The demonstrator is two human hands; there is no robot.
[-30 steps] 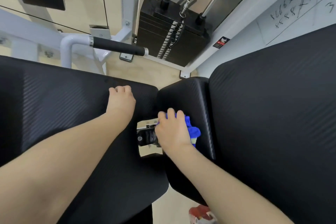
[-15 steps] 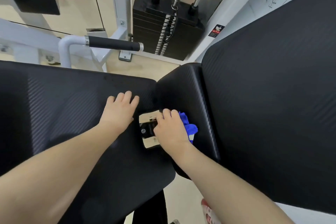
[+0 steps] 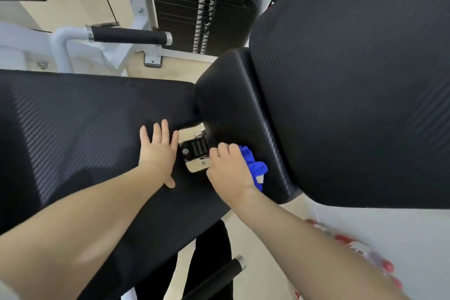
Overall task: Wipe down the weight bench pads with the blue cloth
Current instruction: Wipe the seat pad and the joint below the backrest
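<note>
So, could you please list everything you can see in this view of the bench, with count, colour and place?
Seat pad: one, black, left, lying flat.
Small pad: one, black, centre, between the two bigger pads.
Back pad: one, black, right, the largest.
Hinge bracket: one, chrome and black, in the gap between the pads.
Blue cloth: one, bunched on the small pad.
Weight stack: one, black, top centre.
Handle grip: one, black on a white frame, upper left.
Second grip: one, black, bottom centre.
Left hand: flat on the seat pad, fingers spread.
Right hand: closed on the blue cloth.
</note>
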